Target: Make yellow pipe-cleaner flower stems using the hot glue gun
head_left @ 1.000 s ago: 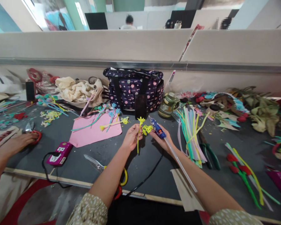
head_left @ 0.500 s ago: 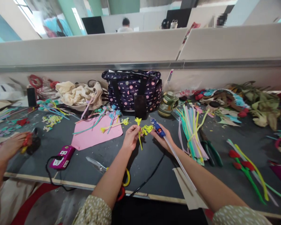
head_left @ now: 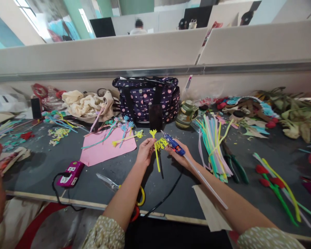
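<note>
Apparently part-done, in front of navy patterned fabric bag [head_left: 138, 93]: fuzzy yellow stem [head_left: 157, 157] with frilled tip [head_left: 153, 132], pinched in left hand [head_left: 145, 152]; right hand [head_left: 183, 153] wrapped round blue glue gun [head_left: 174, 144]; small yellow clippings [head_left: 161, 143] seemingly unattached.

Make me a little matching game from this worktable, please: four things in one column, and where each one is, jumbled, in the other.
Things
1. Blue glue gun
2. Yellow flower
3. Dotted bag
4. Green-handled pliers

Places
A. Behind the upright phone
B. In the person's left hand
C. Beside the bundle of coloured stems, on the table
D. In the person's right hand

Right pairs: 1-D, 2-B, 3-A, 4-C
</note>
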